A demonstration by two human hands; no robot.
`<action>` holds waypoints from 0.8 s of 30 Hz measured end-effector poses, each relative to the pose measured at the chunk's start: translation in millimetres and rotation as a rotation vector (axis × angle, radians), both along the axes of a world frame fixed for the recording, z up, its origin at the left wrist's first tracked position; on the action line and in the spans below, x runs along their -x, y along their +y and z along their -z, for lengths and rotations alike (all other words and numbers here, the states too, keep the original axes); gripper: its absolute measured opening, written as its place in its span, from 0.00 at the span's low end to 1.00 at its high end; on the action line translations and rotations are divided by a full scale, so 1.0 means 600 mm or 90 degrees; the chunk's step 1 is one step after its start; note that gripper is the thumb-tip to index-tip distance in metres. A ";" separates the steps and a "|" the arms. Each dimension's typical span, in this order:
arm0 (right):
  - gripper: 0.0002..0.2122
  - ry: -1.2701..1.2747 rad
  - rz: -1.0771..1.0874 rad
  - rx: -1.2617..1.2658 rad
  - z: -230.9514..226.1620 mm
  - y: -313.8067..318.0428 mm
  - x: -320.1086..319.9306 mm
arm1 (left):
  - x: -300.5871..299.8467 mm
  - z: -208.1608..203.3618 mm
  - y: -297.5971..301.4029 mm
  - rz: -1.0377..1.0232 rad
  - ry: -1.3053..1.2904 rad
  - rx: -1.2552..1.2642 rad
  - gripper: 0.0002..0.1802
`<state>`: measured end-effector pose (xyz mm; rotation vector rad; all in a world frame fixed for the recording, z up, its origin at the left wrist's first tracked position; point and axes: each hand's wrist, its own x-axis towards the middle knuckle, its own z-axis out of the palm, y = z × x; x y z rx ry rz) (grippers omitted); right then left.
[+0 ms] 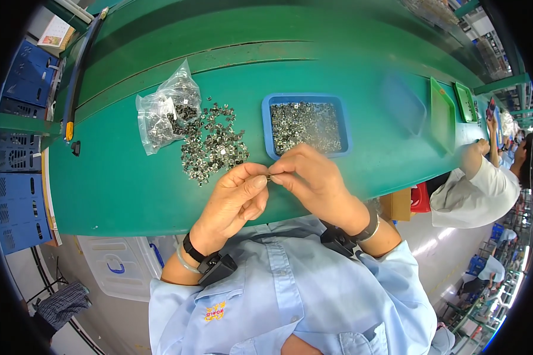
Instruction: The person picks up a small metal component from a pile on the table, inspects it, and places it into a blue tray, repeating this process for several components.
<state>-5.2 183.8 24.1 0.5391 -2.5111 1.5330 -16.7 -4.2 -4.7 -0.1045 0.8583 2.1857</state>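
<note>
My left hand (pixel 238 198) and my right hand (pixel 312 180) meet fingertip to fingertip above the table's near edge. Between them is a small metal part (pixel 269 177), mostly hidden by the fingers; both hands pinch at it. Just beyond my left hand lies a loose pile of small black and silver metal parts (pixel 214 145). A clear plastic bag (pixel 170 112) with more such parts lies at the pile's left. Past my right hand stands a blue tray (pixel 347 127) filled with small silvery parts.
The green table (pixel 124 195) runs across the view. Green trays (pixel 442 115) stand at its right, near a co-worker in a white top (pixel 477 195). Blue crates (pixel 18 201) are stacked at the left. A clear storage box (pixel 121 266) sits below the table edge.
</note>
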 end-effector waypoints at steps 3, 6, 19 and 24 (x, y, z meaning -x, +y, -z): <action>0.07 -0.029 0.009 0.016 -0.004 0.001 -0.002 | 0.001 0.002 0.001 -0.006 -0.004 0.004 0.09; 0.07 -0.057 0.012 0.024 -0.006 0.003 -0.003 | 0.000 0.001 0.001 -0.013 0.004 0.018 0.09; 0.06 -0.057 0.008 0.021 0.001 0.000 0.005 | 0.001 0.003 0.006 -0.045 0.025 0.050 0.08; 0.06 -0.070 0.012 0.025 -0.002 -0.002 0.006 | 0.001 0.004 0.007 -0.049 0.025 0.054 0.09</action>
